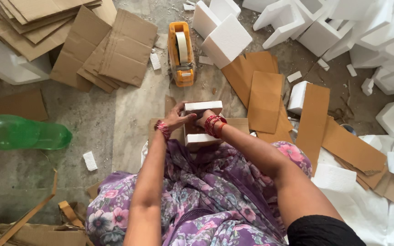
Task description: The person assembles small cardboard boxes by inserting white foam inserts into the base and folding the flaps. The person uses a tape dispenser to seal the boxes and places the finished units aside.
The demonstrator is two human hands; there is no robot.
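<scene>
Concrete floor (128, 114), white foam block (202, 108) between hands.

The person sits on the floor with both hands on a white foam block (202, 108) set in a cardboard piece (233, 124). The left hand (177, 117) presses its side; the right hand (204, 119) is tucked inside, mostly hidden. An orange tape dispenser (181, 53) lies just beyond, a green plastic bottle (21, 132) well to the left, foam pieces (324, 27) and cardboard sheets (265, 101) around
</scene>
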